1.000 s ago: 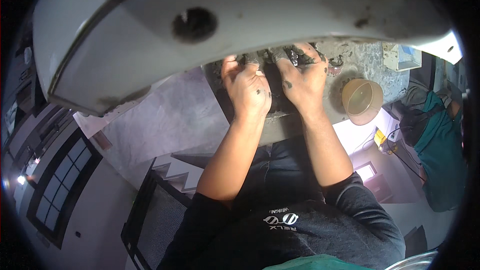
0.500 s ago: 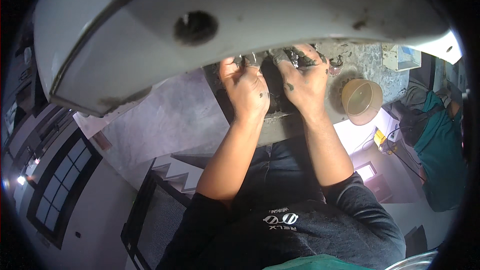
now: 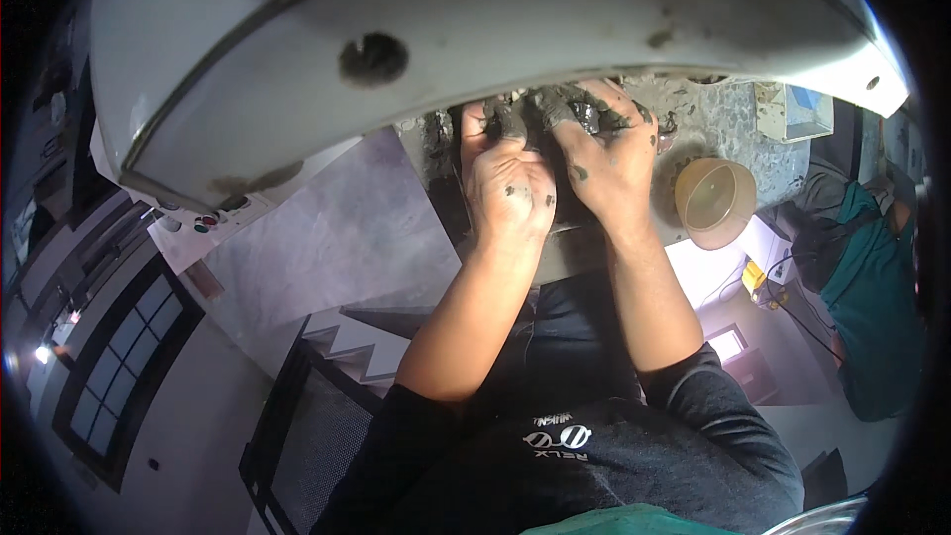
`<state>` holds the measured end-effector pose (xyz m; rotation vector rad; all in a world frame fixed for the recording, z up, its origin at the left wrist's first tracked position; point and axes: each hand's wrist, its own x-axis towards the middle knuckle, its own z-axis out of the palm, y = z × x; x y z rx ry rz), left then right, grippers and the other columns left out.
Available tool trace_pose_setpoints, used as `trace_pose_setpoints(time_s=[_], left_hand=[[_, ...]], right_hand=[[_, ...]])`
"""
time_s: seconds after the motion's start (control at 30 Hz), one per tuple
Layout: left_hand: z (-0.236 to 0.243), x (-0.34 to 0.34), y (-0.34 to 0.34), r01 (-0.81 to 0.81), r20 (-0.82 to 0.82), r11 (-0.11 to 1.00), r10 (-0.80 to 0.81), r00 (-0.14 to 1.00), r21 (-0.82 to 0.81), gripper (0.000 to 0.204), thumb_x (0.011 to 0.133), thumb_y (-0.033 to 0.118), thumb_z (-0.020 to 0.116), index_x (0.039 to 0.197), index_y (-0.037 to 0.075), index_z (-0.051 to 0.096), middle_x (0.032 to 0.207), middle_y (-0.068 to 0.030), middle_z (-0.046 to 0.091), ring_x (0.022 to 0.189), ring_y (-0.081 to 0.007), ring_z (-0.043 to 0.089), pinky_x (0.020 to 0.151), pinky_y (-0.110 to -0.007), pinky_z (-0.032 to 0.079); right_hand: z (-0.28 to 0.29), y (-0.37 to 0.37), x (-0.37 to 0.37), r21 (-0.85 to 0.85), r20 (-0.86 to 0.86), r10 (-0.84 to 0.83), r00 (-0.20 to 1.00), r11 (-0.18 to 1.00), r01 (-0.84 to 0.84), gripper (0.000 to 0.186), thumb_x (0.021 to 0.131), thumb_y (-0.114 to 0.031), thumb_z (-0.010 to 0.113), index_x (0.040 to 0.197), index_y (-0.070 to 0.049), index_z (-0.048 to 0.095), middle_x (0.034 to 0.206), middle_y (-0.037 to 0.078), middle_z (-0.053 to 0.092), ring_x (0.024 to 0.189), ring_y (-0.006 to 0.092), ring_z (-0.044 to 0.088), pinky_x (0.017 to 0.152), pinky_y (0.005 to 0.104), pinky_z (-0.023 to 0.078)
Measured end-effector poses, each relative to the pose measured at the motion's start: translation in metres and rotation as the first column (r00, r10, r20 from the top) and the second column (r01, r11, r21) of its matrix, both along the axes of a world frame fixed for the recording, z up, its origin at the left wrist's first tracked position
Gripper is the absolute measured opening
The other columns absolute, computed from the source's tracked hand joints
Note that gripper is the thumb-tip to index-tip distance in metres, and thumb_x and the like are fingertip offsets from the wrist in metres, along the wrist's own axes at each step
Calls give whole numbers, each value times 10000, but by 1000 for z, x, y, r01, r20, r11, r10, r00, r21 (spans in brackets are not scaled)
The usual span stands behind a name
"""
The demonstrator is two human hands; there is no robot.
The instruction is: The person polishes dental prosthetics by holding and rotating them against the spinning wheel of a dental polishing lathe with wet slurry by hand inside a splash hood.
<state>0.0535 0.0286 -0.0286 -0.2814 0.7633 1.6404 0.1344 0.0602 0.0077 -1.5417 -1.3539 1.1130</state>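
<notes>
Both hands are at work just under the near edge of a pale machine housing (image 3: pixel 555 30), smeared with dark grey slurry. My left hand (image 3: pixel 513 183) is closed with the thumb bent forward and slurry thick on the fingers. What it grips, if anything, is hidden. Close beside it, my right hand (image 3: pixel 611 159) is curled, thumb and fingers pressed around a small, dark, shiny wet thing (image 3: pixel 586 119) whose kind I cannot make out. The housing cuts off part of the fingertips. Beneath the hands lies a dark, slurry-covered work surface (image 3: pixel 570 210).
A tan plastic tub (image 3: pixel 715 203) stands right of my right hand on the splashed grey bench (image 3: pixel 733 134). Further right is a pale open box (image 3: pixel 795 114). At the far right hangs green cloth (image 3: pixel 872 297). A grey board (image 3: pixel 337 223) lies left, near a black-framed mesh panel (image 3: pixel 317 436).
My left hand has shifted right, closer to my right hand, and its wrist has turned. The right hand stays nearly in place. The housing appears slightly higher in the view.
</notes>
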Motion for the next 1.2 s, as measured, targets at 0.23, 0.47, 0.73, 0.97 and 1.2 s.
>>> trace_pose_setpoints(time_s=[0.23,0.47,0.73,0.97,1.2], left_hand=[[-22,-5,-3,-29,-243,997,48,969,77,296,738,-159,453,937,59,480,962,-60,536,895,-149,528,832,-277,419],[-23,-4,-6,-34,-406,980,113,907,197,282,762,-164,476,938,56,476,957,-50,530,887,-130,513,818,-255,408],[-20,1,-5,-89,-271,994,104,957,68,268,755,-151,471,931,52,469,941,-75,540,886,-160,534,834,-290,429],[-16,-1,-5,-36,-319,996,61,946,84,302,739,-165,444,934,61,491,925,-34,538,857,-112,510,792,-241,399],[-11,-17,-15,-26,-589,986,118,799,162,228,743,-137,501,911,6,443,893,-131,559,835,-210,572,827,-348,453]], right_hand=[[-7,-2,-1,-70,-44,-16,999,997,13,246,658,24,540,869,-19,659,794,98,636,750,146,611,730,253,460],[-5,-8,0,-65,-158,-18,987,998,8,255,660,47,525,872,-5,657,814,88,640,769,145,604,737,246,457],[-6,-4,2,-127,-93,-3,996,992,-9,247,659,42,527,865,-7,655,798,96,634,740,147,598,733,252,460],[-6,-1,4,-123,-102,9,995,992,-21,231,675,35,536,868,-8,655,809,101,640,761,155,608,739,253,461],[-10,-9,8,-60,-115,127,985,989,-135,258,682,-6,562,933,2,622,916,140,632,875,220,607,804,302,452]])
